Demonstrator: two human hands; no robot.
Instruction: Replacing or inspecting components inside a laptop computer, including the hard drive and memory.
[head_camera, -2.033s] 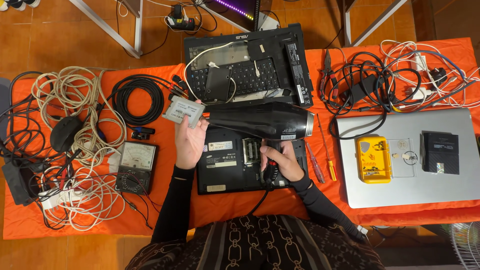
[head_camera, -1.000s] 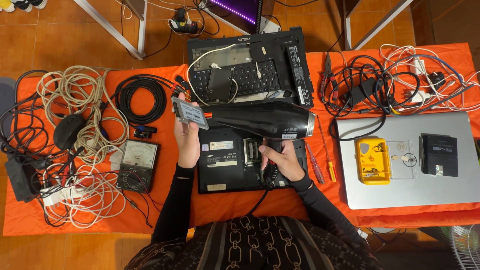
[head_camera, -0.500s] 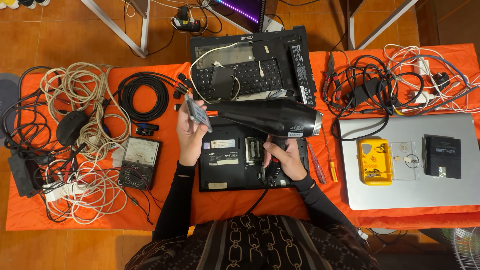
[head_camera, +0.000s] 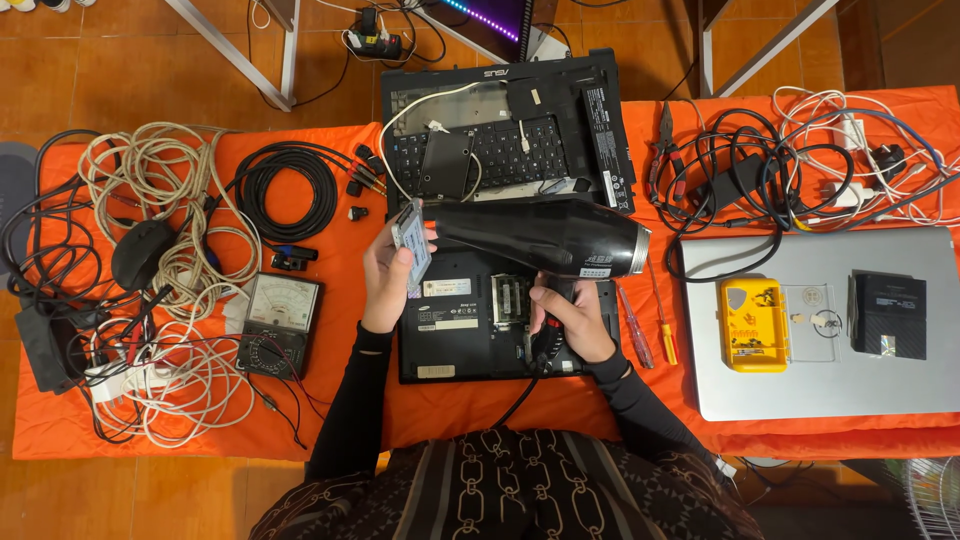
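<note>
Over the middle of the orange-covered table (head_camera: 330, 400), the left hand (head_camera: 385, 275) was closed around a small flat silver drive (head_camera: 412, 245), held on edge and tilted, its thin side toward the camera. Just beside it, the right hand (head_camera: 568, 318) was wrapped tight about the handle of a black hair dryer (head_camera: 545, 240), whose barrel lay level across the view with its narrow nozzle nearly touching the drive and its wide rear end pointing right. A black cord ran from the bottom of the handle down toward the person's body. Beneath both hands lay an overturned black laptop base (head_camera: 470, 325) with a panel off and its inner parts showing. Beyond it, at the far edge of the table, sat a second opened black laptop (head_camera: 500, 135) with its keyboard exposed, a dark plate and a white wire lying on it. Right of the hair dryer, two screwdrivers (head_camera: 650, 325) lay side by side on the cloth, and near them a closed silver laptop (head_camera: 900, 390) carried a yellow device (head_camera: 752, 325) and a small black box (head_camera: 888, 315). Left of the left hand stood an analogue multimeter (head_camera: 282, 325), a coil of black cable (head_camera: 290, 190) above it, and farther out a tangle of white cables (head_camera: 160, 260).
</note>
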